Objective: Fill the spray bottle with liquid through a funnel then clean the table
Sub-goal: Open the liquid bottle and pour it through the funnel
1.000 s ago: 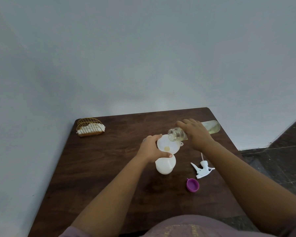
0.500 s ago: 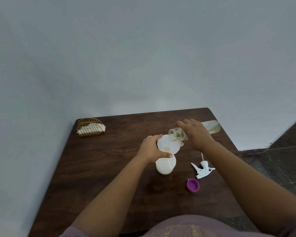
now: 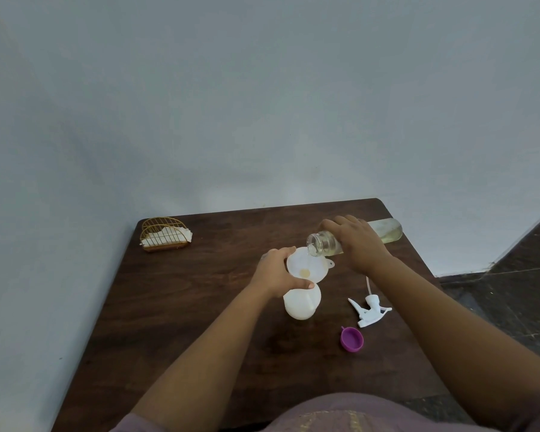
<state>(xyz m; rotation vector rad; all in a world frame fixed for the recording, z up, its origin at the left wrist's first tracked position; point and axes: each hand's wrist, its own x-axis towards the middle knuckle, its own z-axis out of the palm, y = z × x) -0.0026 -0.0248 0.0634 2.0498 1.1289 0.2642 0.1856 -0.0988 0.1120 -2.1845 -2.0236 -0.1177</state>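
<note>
Pale blue-grey walls meet behind a dark wooden desk (image 3: 175, 307), and the pour is under way at its middle. A white spray bottle (image 3: 301, 304) stands upright with a white funnel (image 3: 306, 269) seated in its neck; the left hand (image 3: 276, 272) grips the funnel at its near-left rim, fingers curled around the edge and thumb lying across the front.

From the right, the right hand (image 3: 360, 243) wraps the middle of a clear bottle (image 3: 325, 243) of yellowish liquid, held nearly level, its long axis running from the far right edge of the desk toward the funnel. Its open mouth sits just above the funnel's far rim, and a small pool of liquid shows at the funnel's throat (the stream itself is too faint to make out).

Judging by this, the coming move turns on keeping that mouth over the bowl while tilting further.

Near the right forearm lie the white trigger sprayer (image 3: 370, 310) and a purple cap (image 3: 352, 338).
</note>
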